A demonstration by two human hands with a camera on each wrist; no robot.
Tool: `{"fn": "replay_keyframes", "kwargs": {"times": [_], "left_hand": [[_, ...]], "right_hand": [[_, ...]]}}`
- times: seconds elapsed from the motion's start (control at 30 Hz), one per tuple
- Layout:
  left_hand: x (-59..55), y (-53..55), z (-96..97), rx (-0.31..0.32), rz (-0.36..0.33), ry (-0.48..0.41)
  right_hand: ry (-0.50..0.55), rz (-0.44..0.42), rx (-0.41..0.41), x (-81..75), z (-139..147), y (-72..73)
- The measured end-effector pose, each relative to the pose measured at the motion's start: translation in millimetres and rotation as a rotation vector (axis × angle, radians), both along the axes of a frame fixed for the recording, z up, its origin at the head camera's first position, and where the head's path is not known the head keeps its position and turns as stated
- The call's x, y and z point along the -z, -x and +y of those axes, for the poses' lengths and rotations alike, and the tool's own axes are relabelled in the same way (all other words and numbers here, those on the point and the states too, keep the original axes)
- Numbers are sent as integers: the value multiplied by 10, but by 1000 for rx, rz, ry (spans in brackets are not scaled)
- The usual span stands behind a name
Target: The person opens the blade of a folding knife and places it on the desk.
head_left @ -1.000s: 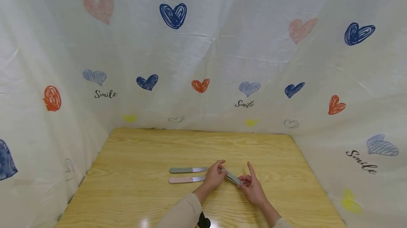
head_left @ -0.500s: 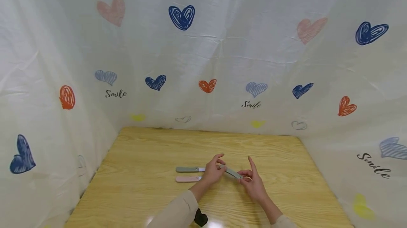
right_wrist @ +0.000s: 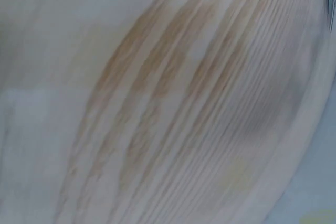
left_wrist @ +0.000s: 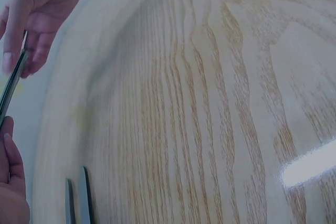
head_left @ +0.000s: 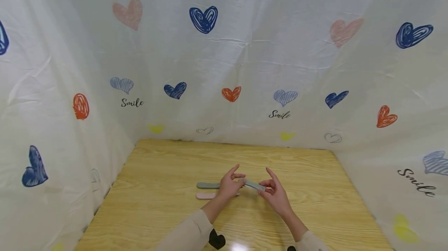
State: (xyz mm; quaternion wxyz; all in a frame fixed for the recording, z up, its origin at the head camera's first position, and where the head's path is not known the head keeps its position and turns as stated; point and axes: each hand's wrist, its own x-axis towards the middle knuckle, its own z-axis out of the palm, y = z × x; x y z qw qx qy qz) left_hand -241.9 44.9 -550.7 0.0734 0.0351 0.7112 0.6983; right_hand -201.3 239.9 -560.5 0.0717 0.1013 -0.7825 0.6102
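A grey-green folding knife (head_left: 254, 185) is held above the table between the two hands, blade side not clearly visible. My left hand (head_left: 229, 185) pinches its left end, index finger pointing up and away. At its other end, my right hand (head_left: 276, 194) grips it between thumb and fingers, with one finger extended. In the left wrist view the knife (left_wrist: 13, 82) appears edge-on, spanning both hands. On the table, left of my left hand, lie a green-handled knife (head_left: 208, 185) and a pink-handled knife (head_left: 206, 195). My left hand and forearm partly cover their blades.
The wood-grain table (head_left: 168, 161) is enclosed at back and sides by a white curtain (head_left: 245, 60) printed with hearts. A dark piece (head_left: 217, 239) shows beside my left sleeve. The right wrist view shows mostly tabletop (right_wrist: 157, 103).
Both hands have shifted left and slightly up with the folding knife still between them. My left hand now hides more of the green-handled knife. The head view has turned slightly left.
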Motion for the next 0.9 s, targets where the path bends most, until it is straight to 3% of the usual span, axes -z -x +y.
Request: {"fn": "replay_keyframes", "kwargs": {"times": [0.2, 0.3, 0.63, 0.77, 0.9], "left_hand": [[-29, -2, -27, -47, -19, -85], [-40, -6, -85, -40, -12, -118], [-95, 21, -367, 222, 57, -297], [-105, 44, -436, 252, 47, -291], [-104, 29, -478, 255, 31, -263]], "right_hand": [[29, 5, 27, -68, -163, 46], [44, -5, 38, -100, -214, 57], [223, -174, -13, -259, -261, 52], [261, -257, -62, -270, -253, 54], [199, -282, -109, -267, -260, 57]]}}
